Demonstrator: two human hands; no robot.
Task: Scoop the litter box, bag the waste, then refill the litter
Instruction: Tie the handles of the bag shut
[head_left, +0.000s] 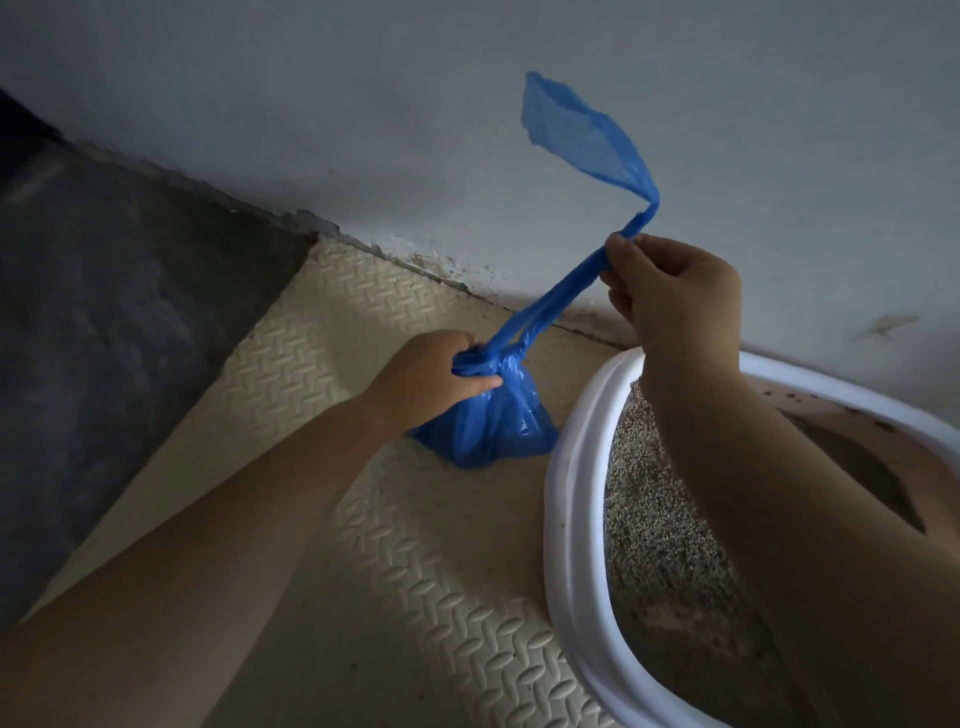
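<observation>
A blue plastic waste bag (498, 431) sits bulging on the cream foam mat, just left of the litter box. My left hand (431, 374) grips the bag's twisted neck at the knot. My right hand (670, 291) pinches the bag's long stretched tail and holds it up and to the right; the loose end flaps above it against the wall. The white-rimmed litter box (571, 499) lies at the lower right, with grey-beige litter (654, 535) covering its left part and bare brown floor showing on its far side. My right forearm crosses over the box.
A cream foam mat (415, 571) with a herringbone pattern covers the floor under the bag and box. A dark floor area (104, 338) lies to the left. A pale wall (363, 130) runs behind, with grit along its base.
</observation>
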